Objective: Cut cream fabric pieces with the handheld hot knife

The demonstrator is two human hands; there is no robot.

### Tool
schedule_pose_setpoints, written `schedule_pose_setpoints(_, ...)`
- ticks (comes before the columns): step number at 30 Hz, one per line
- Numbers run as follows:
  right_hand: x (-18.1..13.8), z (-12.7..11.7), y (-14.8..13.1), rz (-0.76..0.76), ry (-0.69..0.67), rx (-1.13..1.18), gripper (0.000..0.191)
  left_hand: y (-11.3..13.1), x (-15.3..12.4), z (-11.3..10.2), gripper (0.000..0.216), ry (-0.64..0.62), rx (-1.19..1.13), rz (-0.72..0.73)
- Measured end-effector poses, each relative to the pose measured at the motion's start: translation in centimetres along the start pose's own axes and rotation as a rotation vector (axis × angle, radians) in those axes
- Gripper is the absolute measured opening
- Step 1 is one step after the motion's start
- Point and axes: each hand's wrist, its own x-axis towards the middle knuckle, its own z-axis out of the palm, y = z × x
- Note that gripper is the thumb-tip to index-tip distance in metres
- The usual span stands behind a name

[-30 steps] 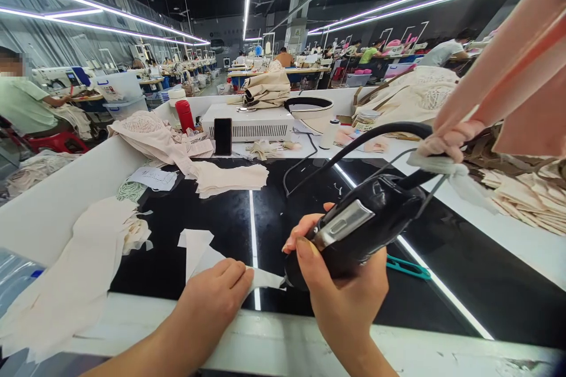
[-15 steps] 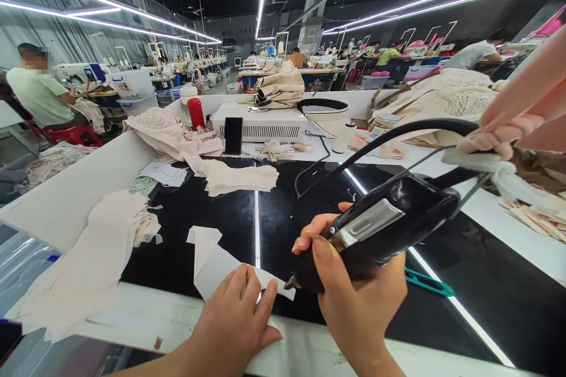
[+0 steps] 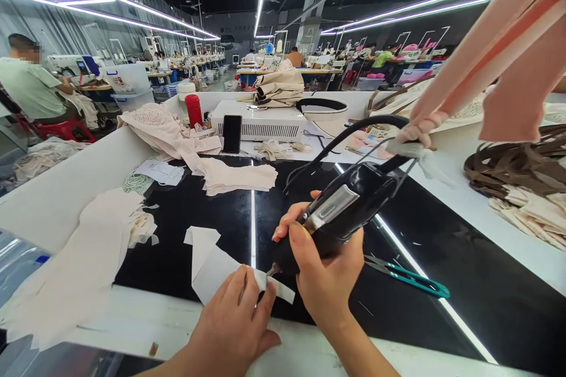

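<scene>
1. Hands near each other but apart at the table (image 3: pixel 212 212): the left hand (image 3: pixel 234 318) lies flat, fingers spread, on a white cloth piece (image 3: pixel 212 274), while the right hand (image 3: pixel 325 283) is wrapped firmly around a black handheld tool (image 3: pixel 360 191).

2. White cloth runs beneath the left hand, its narrow end emerging toward the right hand; the downward press likely serves to hold it flat where the tool's metal tip (image 3: pixel 273 271) meets it, just beyond the left fingertips.

3. Tilted, the tool points down and toward the left hand; a pink cloth tie (image 3: pixel 481 59), knotted at its upper end and rising out of view, presumably takes some of the weight off the right hand.

4. Teal snips (image 3: pixel 427 284) lie just right of the right hand, probably parked there for easy reach.

5. Stacked pale pieces (image 3: pixel 88 247) sit left of the left hand; another layered stack (image 3: pixel 239 177) lies beyond both hands, short of a white vented box (image 3: pixel 260 131).

6. Containers stand farther off: a red bottle (image 3: pixel 193 109) ahead of the left hand, its contents hidden, and, past it to the left, a clear bin (image 3: pixel 128 79) whose pale contents are too blurred to name.
</scene>
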Motion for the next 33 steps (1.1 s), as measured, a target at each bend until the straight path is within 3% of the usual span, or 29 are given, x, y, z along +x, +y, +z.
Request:
schedule_pose_setpoints(5,0.3,0.5,-0.3,0.002,0.026,-0.044,0.020,-0.1,-0.5,0.2,0.066,-0.034,-0.027,0.005)
schedule_pose_setpoints(17,0.6,1.7,0.0,0.040,0.016,-0.002,0.026,-0.6,-0.6,0.3,0.065,-0.074,-0.101,0.028)
schedule_pose_setpoints(22,0.1,1.4,-0.2,0.032,0.018,-0.015,0.025,-2.1,-0.7,-1.0,0.052,-0.018,-0.187,0.052)
schedule_pose_setpoints(28,-0.9,1.3,-0.5,-0.013,0.026,-0.021,0.029,-3.3,-0.7,-3.8,0.041,-0.137,-0.297,-0.023)
schedule_pose_setpoints(33,-1.2,1.2,-0.9,-0.005,0.036,-0.029,0.033,-2.8,-0.6,-3.9,0.039,-0.135,-0.285,-0.019)
